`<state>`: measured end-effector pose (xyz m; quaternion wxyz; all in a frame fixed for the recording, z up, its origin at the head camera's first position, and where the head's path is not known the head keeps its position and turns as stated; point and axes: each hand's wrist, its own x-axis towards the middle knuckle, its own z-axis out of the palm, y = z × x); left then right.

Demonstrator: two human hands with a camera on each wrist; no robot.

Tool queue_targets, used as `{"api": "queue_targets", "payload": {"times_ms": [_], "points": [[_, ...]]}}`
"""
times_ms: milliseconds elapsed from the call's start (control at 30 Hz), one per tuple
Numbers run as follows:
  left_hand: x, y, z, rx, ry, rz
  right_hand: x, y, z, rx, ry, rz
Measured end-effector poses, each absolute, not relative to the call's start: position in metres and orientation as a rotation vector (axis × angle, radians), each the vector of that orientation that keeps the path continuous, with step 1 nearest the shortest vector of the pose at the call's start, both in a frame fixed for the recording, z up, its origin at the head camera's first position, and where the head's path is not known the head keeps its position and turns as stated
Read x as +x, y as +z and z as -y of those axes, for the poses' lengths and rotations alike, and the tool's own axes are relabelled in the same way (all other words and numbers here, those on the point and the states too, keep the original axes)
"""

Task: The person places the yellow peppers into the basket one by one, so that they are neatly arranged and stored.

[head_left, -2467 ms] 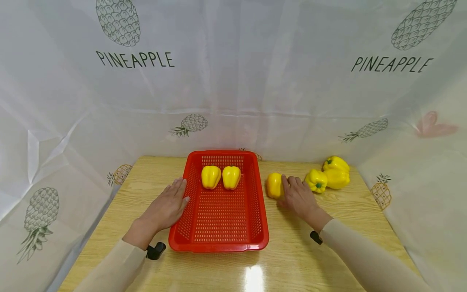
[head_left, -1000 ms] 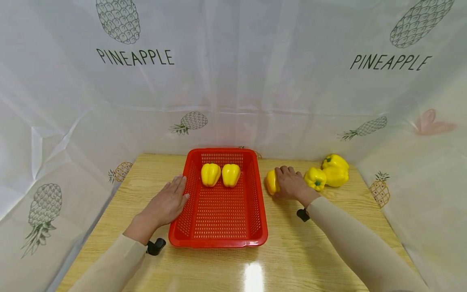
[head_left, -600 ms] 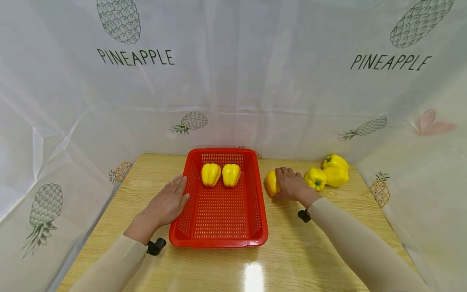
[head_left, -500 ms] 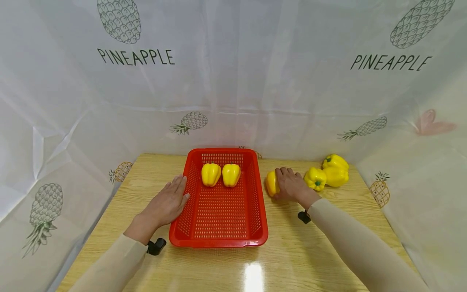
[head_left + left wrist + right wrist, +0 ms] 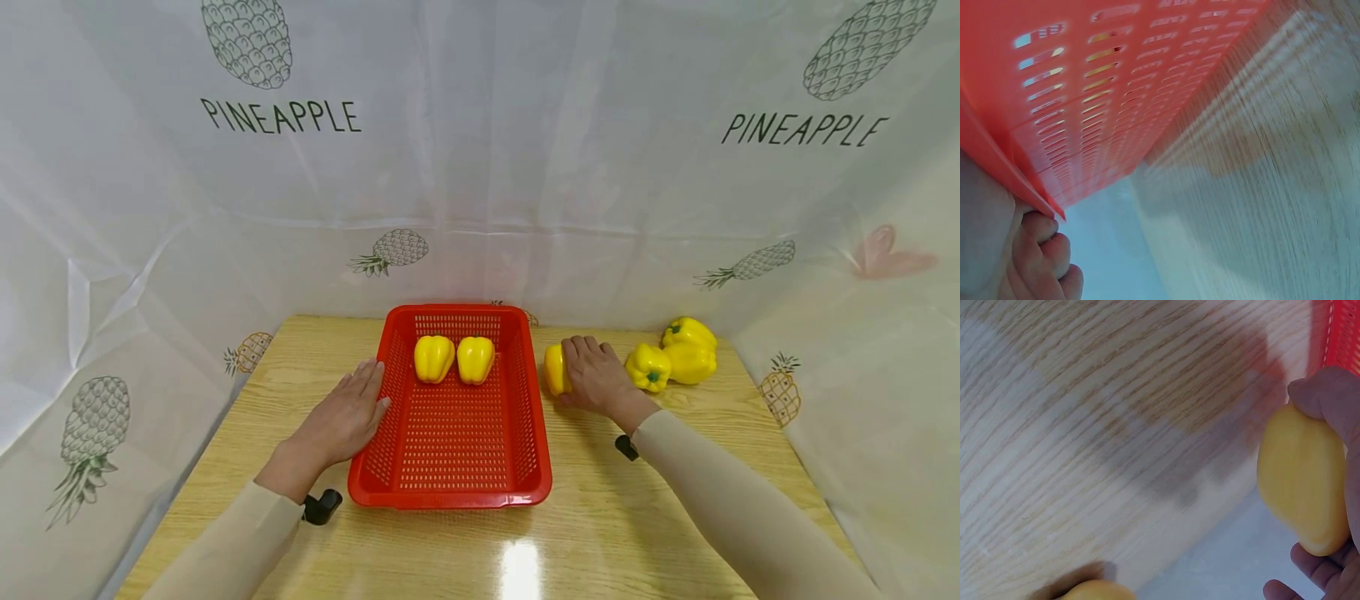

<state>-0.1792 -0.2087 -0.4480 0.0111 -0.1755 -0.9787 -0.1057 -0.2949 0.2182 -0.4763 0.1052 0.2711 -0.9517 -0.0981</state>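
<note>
My left hand (image 5: 341,417) holds the left rim of a red perforated plastic basket (image 5: 450,501), thumb over the inner side. In the left wrist view its fingers (image 5: 1038,262) lie along the rim's outer side. Two yellow bell peppers (image 5: 433,360) rest side by side in the basket's far half. Just right of the basket, my right hand (image 5: 598,379) grips another yellow bell pepper (image 5: 557,371), covering its right part. The right wrist view shows this pepper (image 5: 1302,478) between the thumb at one end and fingers at the other, its shadow cast on the table beside it.
More yellow bell peppers (image 5: 692,354) lie close together at the back right of the wooden table (image 5: 420,554), with one (image 5: 648,368) just right of my right hand. A white plastic sheet (image 5: 525,167) with pineapple prints hangs behind and at both sides.
From reaching at the pepper's right side, my right hand has closed round it and shifted it slightly left. My left hand and the basket keep their places.
</note>
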Motion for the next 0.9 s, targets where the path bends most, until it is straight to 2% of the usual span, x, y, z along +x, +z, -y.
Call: {"api": "queue_targets", "payload": {"times_ms": [600, 900], "points": [[-0.180, -0.445, 0.212, -0.556, -0.323, 3.077, -0.292, -0.464, -0.220, 0.760, -0.337, 2.776], [-0.179, -0.448, 0.213, -0.567, -0.272, 3.033, -0.290, -0.440, -0.220, 0.758, -0.328, 2.757]]}}
